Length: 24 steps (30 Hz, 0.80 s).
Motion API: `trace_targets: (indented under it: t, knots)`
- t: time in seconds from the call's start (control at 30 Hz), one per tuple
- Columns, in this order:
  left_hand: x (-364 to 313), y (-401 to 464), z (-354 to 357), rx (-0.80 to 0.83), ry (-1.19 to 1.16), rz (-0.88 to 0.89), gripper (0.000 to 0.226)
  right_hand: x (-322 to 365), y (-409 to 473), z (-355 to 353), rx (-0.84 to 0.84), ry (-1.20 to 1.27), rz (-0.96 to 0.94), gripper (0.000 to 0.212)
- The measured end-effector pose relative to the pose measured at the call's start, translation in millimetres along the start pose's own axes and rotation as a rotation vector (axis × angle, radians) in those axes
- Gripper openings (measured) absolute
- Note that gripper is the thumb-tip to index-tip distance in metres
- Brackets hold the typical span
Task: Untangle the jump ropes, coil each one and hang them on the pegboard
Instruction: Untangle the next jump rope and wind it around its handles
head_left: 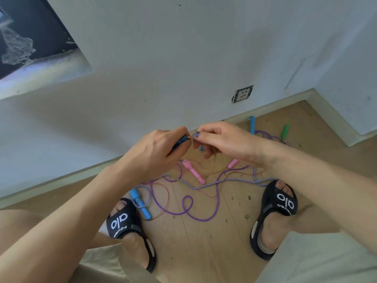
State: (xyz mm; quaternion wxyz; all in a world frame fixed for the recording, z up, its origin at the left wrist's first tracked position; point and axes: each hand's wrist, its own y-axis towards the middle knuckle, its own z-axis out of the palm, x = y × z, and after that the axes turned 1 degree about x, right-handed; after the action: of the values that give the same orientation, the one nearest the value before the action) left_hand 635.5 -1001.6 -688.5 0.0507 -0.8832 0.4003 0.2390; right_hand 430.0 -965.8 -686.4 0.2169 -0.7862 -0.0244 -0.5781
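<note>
On the wooden floor [204, 237] below a pale wall [183, 48], a person crouches with a black slide sandal [130, 227] at the left and another [275, 217] at the right. Between the feet sprawls a tangle of jump ropes: a purple rope [204, 218] looping near the middle, a blue-and-white braided rope [214, 183] running across, and thin orange strands too faint to follow. A light-blue handle [140, 203] lies beside the left sandal, two pink handles [192, 171] farther in, and a blue handle [252, 124] and a green handle [285, 130] far right by the skirting. Above the tangle, the left hand [161, 149] curls round a dark-blue handle [180, 140]; the right hand [222, 139] pinches something small at that handle's tip, which cannot be made out.
</note>
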Motion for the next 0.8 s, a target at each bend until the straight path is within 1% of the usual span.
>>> trace_targets:
  t: [0.1, 0.17, 0.2, 0.27, 0.33, 0.37, 0.4, 0.43, 0.47, 0.5, 0.53, 0.57, 0.6, 0.67, 0.73, 0.8]
  knots:
    - [3.0, -1.1, -0.7, -0.012, 0.005, -0.014, 0.024, -0.7, 1.4, -13.8, -0.043, 0.173, 0.013, 0.016]
    - [6.5, -2.6, -0.9, -0.011, 0.004, -0.045, 0.022, -1.4, 3.9, -25.4, -0.123, 0.156, 0.032, 0.017]
    - [8.4, -2.9, -0.9, -0.012, 0.007, -0.062, 0.022, -2.1, 6.5, -32.8, -0.198, 0.111, 0.042, 0.019]
    - [11.8, -2.4, -1.6, -0.019, 0.009, -0.089, 0.024, -8.7, 12.1, -56.5, -0.415, -0.091, 0.085, 0.024]
    - [12.9, -1.8, -2.9, -0.034, 0.012, -0.1, 0.026, -22.9, 14.2, -85.4, -0.67, -0.405, 0.16, 0.028]
    - [12.5, -1.9, -3.3, -0.04, 0.016, -0.098, 0.026, -30.1, 12.6, -94.1, -0.757, -0.542, 0.177, 0.027]
    - [11.9, -2.3, -3.5, -0.043, 0.021, -0.094, 0.026, -34.2, 9.8, -95.1, -0.771, -0.637, 0.181, 0.024]
    - [11.1, -3.1, -3.2, -0.042, 0.022, -0.086, 0.026, -34.8, 7.8, -87.6, -0.712, -0.678, 0.169, 0.026]
    - [10.1, -3.7, -2.5, -0.038, 0.015, -0.077, 0.026, -33.7, 7.8, -74.7, -0.598, -0.65, 0.126, 0.032]
    - [8.5, -3.7, -1.5, -0.032, 0.005, -0.064, 0.026, -30.0, 7.4, -57.3, -0.463, -0.547, 0.086, 0.036]
    - [6.3, -3.3, -0.3, -0.026, -0.003, -0.047, 0.026, -24.3, 7.0, -37.3, -0.329, -0.375, 0.066, 0.033]
    - [3.6, -2.5, 0.5, -0.021, -0.005, -0.025, 0.027, -17.3, 5.2, -18.4, -0.193, -0.201, 0.076, 0.03]
    - [0.6, -1.4, 0.6, -0.019, -0.003, 0.0, 0.028, -12.4, 4.1, -4.9, -0.097, -0.074, 0.078, 0.03]
    - [-3.9, 0.6, -0.5, -0.023, -0.005, 0.037, 0.03, -7.5, 2.3, 4.6, -0.037, 0.057, 0.039, 0.033]
    - [-3.6, 0.5, -1.6, -0.025, -0.006, 0.03, 0.03, -4.7, 1.4, 0.9, -0.067, 0.111, 0.0, 0.029]
    - [0.3, -1.7, -1.9, -0.023, 0.009, -0.007, 0.028, -2.7, 3.1, -6.9, -0.091, 0.097, -0.019, 0.025]
